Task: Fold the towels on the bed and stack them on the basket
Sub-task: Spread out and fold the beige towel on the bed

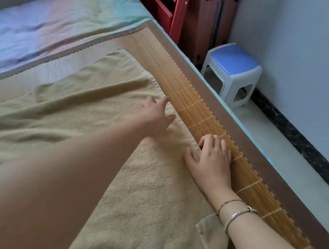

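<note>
The beige towel (105, 120) lies spread and wrinkled on the bamboo mat (205, 115) covering the bed (49, 28), its long edge beside the mat's bare strip. Both hands press flat along that edge, holding nothing: left hand (156, 118) with fingers splayed, right hand (210, 156) with fingers slightly bent. Risk: the creases at far left may be folded in if left unsmoothed, giving a crooked fold. Count: one towel, two hands, one plastic stool (233, 70) (no basket in view).
</note>
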